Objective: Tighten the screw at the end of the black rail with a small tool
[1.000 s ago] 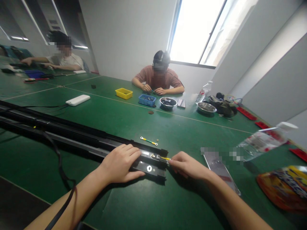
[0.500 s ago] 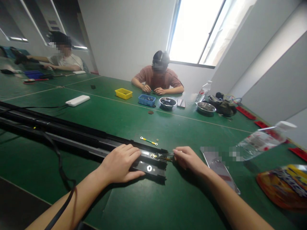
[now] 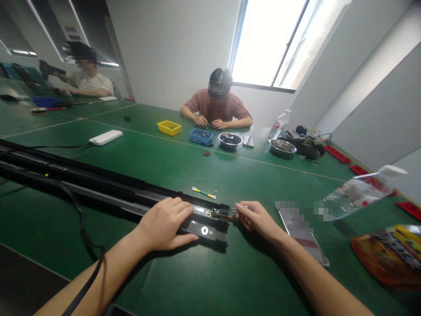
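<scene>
My left hand (image 3: pixel 167 224) lies over the end of a long black metal rail (image 3: pixel 131 195), its fingers wrapped over the top and thumb along the front. Pinched in my right hand (image 3: pixel 255 217), just beyond the rail's end, is a small metal wrench (image 3: pixel 226 211). The wrench's tip is at a small ring-shaped fastener (image 3: pixel 209 213) on the rail. A brownish strip under the wrench is partly hidden by my fingers. Behind the rail a green-and-yellow wire with ring ends (image 3: pixel 204 193) lies on the table, a small ring (image 3: pixel 215 191) beside it.
A phone (image 3: pixel 302 232), a plastic bottle (image 3: pixel 362 193) and an orange packet (image 3: pixel 388 254) are on the right. Farther back are a yellow tray (image 3: pixel 169 127), blue tray (image 3: pixel 201 137) and metal bowls (image 3: pixel 230 141). Two people sit beyond. A black cable (image 3: pixel 82 219) crosses my left arm.
The wrench in my right hand has swung slightly and its tip now reaches the fastener. My left hand has hardly moved. The person at far left has raised a dark tool.
</scene>
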Motion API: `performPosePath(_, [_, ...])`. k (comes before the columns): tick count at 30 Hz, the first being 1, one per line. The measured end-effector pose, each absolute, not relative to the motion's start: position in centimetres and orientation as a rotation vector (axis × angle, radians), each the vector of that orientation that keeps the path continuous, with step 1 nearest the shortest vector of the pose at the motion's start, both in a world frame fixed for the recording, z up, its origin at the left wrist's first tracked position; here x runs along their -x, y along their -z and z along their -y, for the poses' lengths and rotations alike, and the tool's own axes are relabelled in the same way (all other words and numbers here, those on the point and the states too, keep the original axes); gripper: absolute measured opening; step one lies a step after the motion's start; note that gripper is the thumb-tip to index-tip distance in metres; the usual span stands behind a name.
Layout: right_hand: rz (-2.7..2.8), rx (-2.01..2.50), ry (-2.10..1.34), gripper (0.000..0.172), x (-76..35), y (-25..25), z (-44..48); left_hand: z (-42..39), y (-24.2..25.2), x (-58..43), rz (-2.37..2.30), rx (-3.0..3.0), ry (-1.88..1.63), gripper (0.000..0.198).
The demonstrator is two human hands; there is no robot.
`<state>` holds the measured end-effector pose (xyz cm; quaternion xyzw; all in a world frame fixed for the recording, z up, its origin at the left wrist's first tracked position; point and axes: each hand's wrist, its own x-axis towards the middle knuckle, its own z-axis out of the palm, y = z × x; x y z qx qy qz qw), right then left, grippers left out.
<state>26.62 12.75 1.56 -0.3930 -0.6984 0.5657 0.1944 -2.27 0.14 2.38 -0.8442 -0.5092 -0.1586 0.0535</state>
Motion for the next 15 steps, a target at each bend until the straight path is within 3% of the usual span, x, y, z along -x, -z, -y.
performPosePath(15, [2.473, 1.116, -1.553, 0.055, -26.8, -2.8, -12.3, -0.1, -2.4, 2.2, 1.563, 2.57, 0.45, 0.055])
